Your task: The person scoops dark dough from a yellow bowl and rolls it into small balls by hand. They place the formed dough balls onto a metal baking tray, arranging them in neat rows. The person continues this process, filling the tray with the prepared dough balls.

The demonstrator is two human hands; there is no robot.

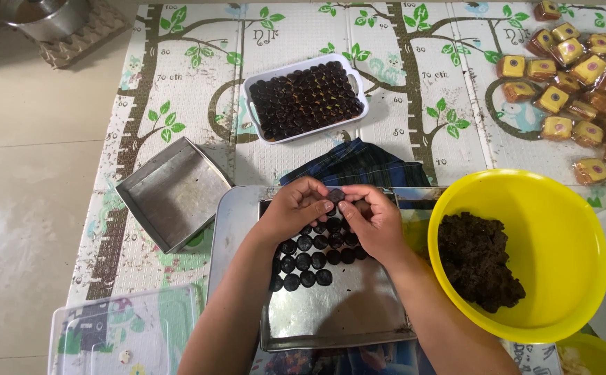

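My left hand (292, 208) and my right hand (372, 219) meet over a square metal tray (338, 312), and together their fingertips pinch one small dark round piece (335, 196). Below the hands, several dark round pieces (306, 260) lie in rows on the tray's far half. To the right stands a yellow bowl (567, 229) holding a lump of dark brown dough (480, 260).
A white tray (251, 87) filled with dark round pieces sits further off on the patterned floor mat (414, 83). An empty metal tray (174, 191) lies at left, a clear plastic lid (119, 330) at lower left, several wrapped yellow packets (581, 76) at upper right, a metal pot (46, 17) at top left.
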